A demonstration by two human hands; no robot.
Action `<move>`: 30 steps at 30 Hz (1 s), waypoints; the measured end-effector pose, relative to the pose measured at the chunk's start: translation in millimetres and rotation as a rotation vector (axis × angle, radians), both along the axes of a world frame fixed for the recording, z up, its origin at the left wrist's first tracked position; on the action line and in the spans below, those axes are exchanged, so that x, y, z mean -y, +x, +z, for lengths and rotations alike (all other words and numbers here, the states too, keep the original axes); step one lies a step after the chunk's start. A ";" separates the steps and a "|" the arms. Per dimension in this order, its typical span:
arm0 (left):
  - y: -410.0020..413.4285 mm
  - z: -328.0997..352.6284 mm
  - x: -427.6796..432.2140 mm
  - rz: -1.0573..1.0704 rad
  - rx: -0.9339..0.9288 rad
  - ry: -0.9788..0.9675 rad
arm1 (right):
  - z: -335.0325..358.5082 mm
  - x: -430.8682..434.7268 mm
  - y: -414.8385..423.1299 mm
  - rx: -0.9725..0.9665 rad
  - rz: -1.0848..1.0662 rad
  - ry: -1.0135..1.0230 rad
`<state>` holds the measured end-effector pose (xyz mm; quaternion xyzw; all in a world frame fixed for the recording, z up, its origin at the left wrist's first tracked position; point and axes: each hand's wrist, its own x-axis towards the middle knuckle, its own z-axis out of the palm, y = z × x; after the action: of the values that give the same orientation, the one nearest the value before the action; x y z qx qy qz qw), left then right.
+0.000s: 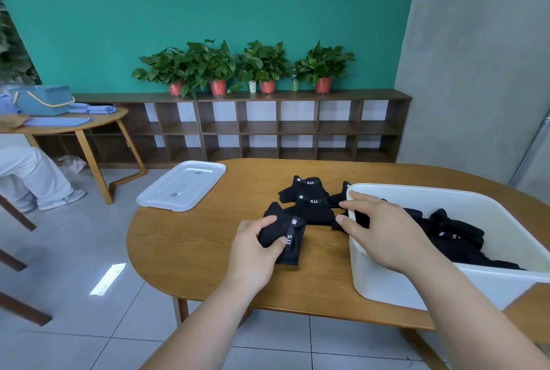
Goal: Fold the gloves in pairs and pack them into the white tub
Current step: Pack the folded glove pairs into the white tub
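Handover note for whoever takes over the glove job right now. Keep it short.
Left hand: grips a folded bundle on the table.
Right hand: rests over the near-left rim of the white tub; unclear whether it pinches anything.
Done: packed gloves lie in the tub.
Left: tub this bundle, then pair and fold the loose gloves beside the tub. The lid lies off, at the table's far-left edge.

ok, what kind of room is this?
Probably an office common room or activity room: a long cubby shelf along the teal wall, potted plants lined on top, and an oval wooden table on a tiled floor.
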<state>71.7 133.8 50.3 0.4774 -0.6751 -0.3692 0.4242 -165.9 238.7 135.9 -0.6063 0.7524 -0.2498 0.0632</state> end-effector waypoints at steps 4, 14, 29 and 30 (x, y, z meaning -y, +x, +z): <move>-15.0 23.3 -5.5 -0.011 -0.226 -0.054 | 2.8 -5.1 2.8 0.041 0.020 -0.045; -63.3 63.8 -38.5 -0.193 -0.339 -0.139 | 20.7 -16.9 12.7 0.361 0.080 -0.184; -106.3 82.4 -65.8 -0.413 -0.232 -0.050 | 43.2 -39.7 -6.1 0.878 -0.002 -0.492; -106.1 81.0 -63.7 -0.413 -0.172 -0.075 | 45.4 -41.6 -10.3 0.892 -0.024 -0.500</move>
<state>-34.4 197.4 131.3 0.2796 -0.7332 -0.4621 0.4132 -176.2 280.3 181.4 -0.4288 0.5763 -0.6572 0.2285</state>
